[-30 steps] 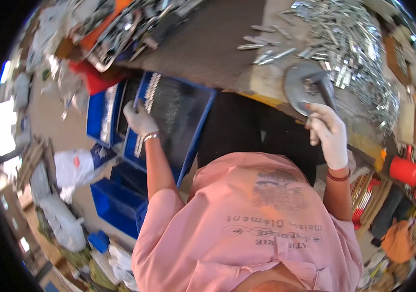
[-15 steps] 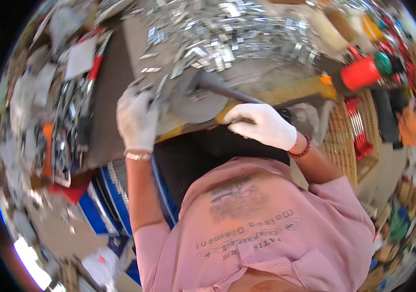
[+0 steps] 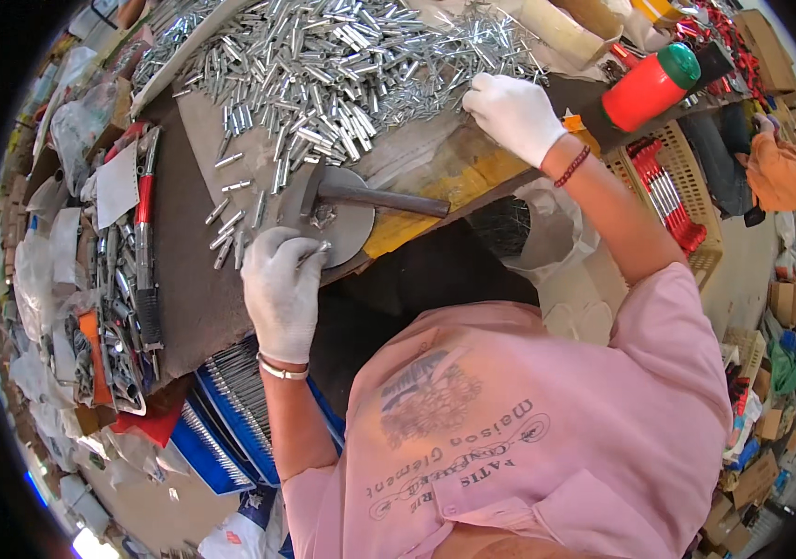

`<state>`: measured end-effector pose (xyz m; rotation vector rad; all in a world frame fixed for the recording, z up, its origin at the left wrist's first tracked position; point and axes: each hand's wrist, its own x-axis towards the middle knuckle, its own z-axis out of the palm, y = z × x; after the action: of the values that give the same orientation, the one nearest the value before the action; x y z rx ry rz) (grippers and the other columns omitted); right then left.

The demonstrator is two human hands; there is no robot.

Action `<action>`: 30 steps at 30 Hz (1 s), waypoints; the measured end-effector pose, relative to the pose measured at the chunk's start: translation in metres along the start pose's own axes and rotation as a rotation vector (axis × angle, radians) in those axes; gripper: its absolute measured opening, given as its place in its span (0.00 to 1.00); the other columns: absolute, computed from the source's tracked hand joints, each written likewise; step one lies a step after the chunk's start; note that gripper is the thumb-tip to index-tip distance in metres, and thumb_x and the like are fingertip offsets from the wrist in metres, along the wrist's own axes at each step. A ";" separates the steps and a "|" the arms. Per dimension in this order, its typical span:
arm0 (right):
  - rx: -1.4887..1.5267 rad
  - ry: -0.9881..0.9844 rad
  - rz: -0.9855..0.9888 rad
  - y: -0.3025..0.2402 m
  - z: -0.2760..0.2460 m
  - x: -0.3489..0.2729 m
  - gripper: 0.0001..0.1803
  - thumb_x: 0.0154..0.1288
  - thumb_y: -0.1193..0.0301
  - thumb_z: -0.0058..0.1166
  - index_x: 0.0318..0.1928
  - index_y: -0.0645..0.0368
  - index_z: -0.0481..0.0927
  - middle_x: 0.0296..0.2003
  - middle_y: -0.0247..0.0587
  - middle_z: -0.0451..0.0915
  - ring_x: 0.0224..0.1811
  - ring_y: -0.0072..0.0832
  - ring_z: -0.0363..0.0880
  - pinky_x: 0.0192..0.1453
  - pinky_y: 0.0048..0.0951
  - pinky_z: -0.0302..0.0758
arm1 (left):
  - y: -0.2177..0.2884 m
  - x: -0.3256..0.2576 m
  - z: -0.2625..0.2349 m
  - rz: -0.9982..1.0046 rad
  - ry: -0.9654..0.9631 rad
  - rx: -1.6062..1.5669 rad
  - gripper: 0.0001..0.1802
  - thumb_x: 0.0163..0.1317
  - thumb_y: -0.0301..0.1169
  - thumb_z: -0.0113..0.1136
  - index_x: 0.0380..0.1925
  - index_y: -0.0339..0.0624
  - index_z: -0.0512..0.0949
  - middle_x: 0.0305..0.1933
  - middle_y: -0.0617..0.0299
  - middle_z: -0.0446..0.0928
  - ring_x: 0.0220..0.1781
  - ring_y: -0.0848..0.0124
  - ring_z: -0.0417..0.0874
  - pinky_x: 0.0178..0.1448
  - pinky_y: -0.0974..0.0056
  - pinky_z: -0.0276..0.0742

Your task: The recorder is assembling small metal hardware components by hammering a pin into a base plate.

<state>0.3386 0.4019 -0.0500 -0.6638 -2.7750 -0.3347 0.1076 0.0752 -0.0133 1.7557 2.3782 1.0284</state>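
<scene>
My left hand (image 3: 281,296), in a white knit glove, is closed with thumb and forefinger pinching a small silver metal piece (image 3: 325,246) at the rim of a round grey metal plate (image 3: 353,233). A hammer (image 3: 384,198) lies across that plate, its head on the plate and its handle pointing right. Several silver metal tubes (image 3: 230,224) lie loose beyond my left hand. Farther right, my gloved right hand (image 3: 514,116) reaches to the edge of a heap of thin metal pins (image 3: 454,70). Its fingers are bent together; whatever they hold is hidden.
A large heap of silver tubes (image 3: 314,70) covers the far bench. Tools (image 3: 123,279) crowd the left side. At right are a red bottle with a green cap (image 3: 640,93) and a basket holding red-handled tools (image 3: 668,200). A person in orange (image 3: 780,172) is beyond it.
My right hand has moved away from beside the hammer handle, out to the pins. My left hand has drawn back from the loose tubes toward the plate. The whole view has shifted.
</scene>
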 end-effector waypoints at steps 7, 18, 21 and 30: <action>0.012 0.013 -0.168 0.004 0.000 0.019 0.02 0.65 0.70 0.59 0.34 0.51 0.82 0.37 0.36 0.77 0.39 0.37 0.85 0.42 0.40 0.84 | 0.003 -0.001 0.002 -0.056 -0.046 -0.031 0.06 0.56 0.26 0.73 0.34 0.43 0.87 0.39 0.56 0.82 0.44 0.54 0.83 0.50 0.54 0.78; 1.328 -0.082 0.181 -0.125 -0.052 0.009 0.07 0.71 0.81 0.56 0.47 0.61 0.80 0.42 0.36 0.85 0.45 0.22 0.89 0.50 0.24 0.86 | -0.009 -0.008 0.014 -0.088 0.026 -0.212 0.04 0.57 0.27 0.73 0.32 0.43 0.87 0.34 0.57 0.81 0.41 0.55 0.82 0.46 0.54 0.77; 1.367 -0.213 0.171 -0.155 -0.047 0.004 0.05 0.70 0.80 0.58 0.45 0.62 0.80 0.39 0.34 0.84 0.43 0.21 0.88 0.47 0.25 0.84 | -0.011 -0.011 0.011 -0.082 0.037 -0.179 0.04 0.57 0.26 0.72 0.33 0.44 0.87 0.34 0.57 0.81 0.41 0.55 0.83 0.45 0.54 0.78; 0.548 -0.077 -0.272 -0.160 -0.050 0.009 0.06 0.61 0.75 0.62 0.39 0.54 0.85 0.37 0.37 0.83 0.41 0.39 0.85 0.46 0.39 0.83 | -0.017 -0.016 0.009 -0.092 0.068 -0.175 0.05 0.57 0.28 0.73 0.34 0.45 0.88 0.36 0.57 0.82 0.42 0.55 0.84 0.47 0.55 0.79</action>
<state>0.2655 0.2522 -0.0262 -0.1686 -2.8316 0.4020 0.1029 0.0633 -0.0350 1.5626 2.3018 1.2587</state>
